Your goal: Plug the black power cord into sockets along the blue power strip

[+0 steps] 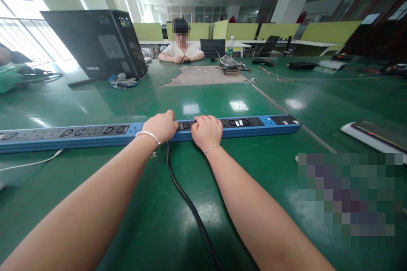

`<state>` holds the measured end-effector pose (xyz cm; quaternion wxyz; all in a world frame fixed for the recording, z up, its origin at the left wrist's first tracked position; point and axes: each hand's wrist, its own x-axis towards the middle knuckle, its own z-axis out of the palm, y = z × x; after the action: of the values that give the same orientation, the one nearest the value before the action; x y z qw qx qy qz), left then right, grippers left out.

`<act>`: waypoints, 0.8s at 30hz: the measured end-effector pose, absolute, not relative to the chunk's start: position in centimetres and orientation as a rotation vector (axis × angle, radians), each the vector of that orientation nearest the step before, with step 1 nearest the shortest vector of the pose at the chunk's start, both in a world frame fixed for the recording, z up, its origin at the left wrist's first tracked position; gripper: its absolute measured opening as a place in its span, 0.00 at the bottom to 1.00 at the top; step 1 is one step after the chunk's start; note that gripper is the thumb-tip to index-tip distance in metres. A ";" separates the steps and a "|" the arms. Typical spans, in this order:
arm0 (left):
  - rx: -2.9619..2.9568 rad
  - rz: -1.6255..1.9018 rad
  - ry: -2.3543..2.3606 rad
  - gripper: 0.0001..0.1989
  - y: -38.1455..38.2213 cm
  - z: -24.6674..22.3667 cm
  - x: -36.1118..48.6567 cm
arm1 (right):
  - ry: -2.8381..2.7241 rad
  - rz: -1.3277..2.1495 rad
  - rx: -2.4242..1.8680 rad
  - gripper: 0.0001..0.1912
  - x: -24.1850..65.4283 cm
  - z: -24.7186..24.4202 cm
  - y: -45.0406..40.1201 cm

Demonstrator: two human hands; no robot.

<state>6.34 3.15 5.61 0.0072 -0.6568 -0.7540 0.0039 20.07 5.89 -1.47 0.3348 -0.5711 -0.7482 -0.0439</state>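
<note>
A long blue power strip (254, 127) with rows of black and blue sockets lies across the green table. My left hand (161, 126) is closed over it, left of the middle. From under those fingers a thick black power cord (187, 199) runs down toward me; its plug end is hidden by the hand. A short way to the right, my right hand (208, 132) is wrapped over the strip, fingers on the top and thumb at the side. One socket (186, 125) shows between the hands.
A black computer tower (104, 44) with gloves (122, 81) beside it stands back left. A person (181, 46) sits across the green table (152, 103). A bottle (230, 46) and metal parts (229, 65) are farther back. A white cable (32, 161) lies left, a white-edged device (375, 137) right.
</note>
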 end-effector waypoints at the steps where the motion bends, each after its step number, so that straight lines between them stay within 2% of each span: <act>1: -2.039 0.006 -2.367 0.18 3.1 5.6 6.3 | -1.954 -0.114 -1.489 0.16 20.1 -1.5 5.9; 18: -1.961 -0.177 -2.419 0.19 2.4 5.4 6.5 | -1.945 -0.116 -1.512 0.16 19.9 -1.5 5.9; 24: -1.925 -0.119 -2.418 0.19 2.1 5.8 7.1 | -1.928 -0.096 -1.521 0.16 19.9 -1.4 5.8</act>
<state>7.08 2.12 5.81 0.0244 -0.6222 -0.7815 -0.0385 19.92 5.82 -1.38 0.3352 -0.5831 -0.7391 -0.0366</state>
